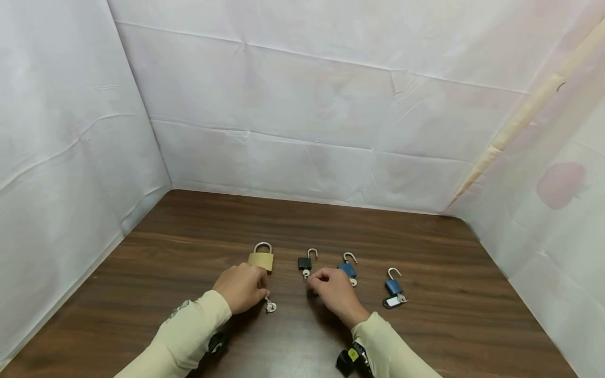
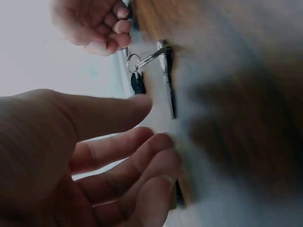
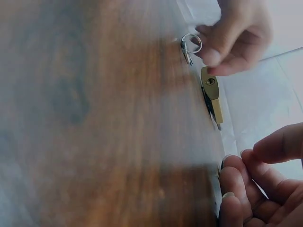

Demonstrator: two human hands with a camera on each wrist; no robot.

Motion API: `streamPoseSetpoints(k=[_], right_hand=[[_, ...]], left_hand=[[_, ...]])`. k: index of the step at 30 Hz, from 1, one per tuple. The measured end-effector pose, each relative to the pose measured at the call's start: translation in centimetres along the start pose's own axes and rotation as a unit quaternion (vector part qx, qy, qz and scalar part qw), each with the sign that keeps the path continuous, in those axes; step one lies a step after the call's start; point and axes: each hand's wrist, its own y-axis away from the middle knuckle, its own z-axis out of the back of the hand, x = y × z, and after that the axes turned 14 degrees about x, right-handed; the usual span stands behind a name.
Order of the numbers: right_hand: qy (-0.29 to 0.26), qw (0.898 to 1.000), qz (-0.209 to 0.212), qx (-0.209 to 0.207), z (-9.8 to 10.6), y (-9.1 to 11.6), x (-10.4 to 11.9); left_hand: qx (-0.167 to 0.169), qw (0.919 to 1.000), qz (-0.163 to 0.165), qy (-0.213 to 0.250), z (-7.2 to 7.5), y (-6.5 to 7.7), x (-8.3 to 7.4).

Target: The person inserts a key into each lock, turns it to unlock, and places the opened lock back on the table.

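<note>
My left hand (image 1: 242,286) is just in front of a large brass padlock (image 1: 261,261) with a closed silver shackle. Loose keys on a ring (image 1: 271,306) lie close to its fingertips. In the left wrist view its thumb and index finger stand apart, with the key ring (image 2: 134,62) beyond them; no pinch shows. My right hand (image 1: 337,294) has loosely bent fingers and nothing visible in them. Its fingertips are beside the key (image 1: 306,273) of a small black padlock (image 1: 304,263), whose shackle is open. Behind this hand is a blue padlock (image 1: 347,270) with its shackle open.
Farther right lies another blue padlock (image 1: 393,286), its shackle open, with keys and a black tag (image 1: 392,302) with a white label. All lie on a dark wood table (image 1: 189,231). Pale sheeting (image 1: 283,105) stands around the back and sides.
</note>
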Motion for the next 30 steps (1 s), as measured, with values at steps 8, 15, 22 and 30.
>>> streamPoseSetpoints(k=[8,15,22,30], right_hand=[[0.001,1.0,0.002,-0.003,0.2,0.2,-0.2],[0.004,1.0,0.006,-0.006,0.0,0.1,-0.3],[0.01,1.0,0.023,0.017,-0.4,0.1,0.4],[0.012,0.994,0.073,0.081,-1.8,0.1,1.2]], left_hand=[[0.039,0.9978,-0.051,-0.017,-0.3,0.3,1.0],[0.049,0.9929,-0.106,-0.024,-0.5,0.0,1.7],[0.016,0.9813,-0.162,-0.103,-0.9,0.2,2.1],[-0.014,0.9758,-0.171,-0.136,-1.5,0.1,2.1]])
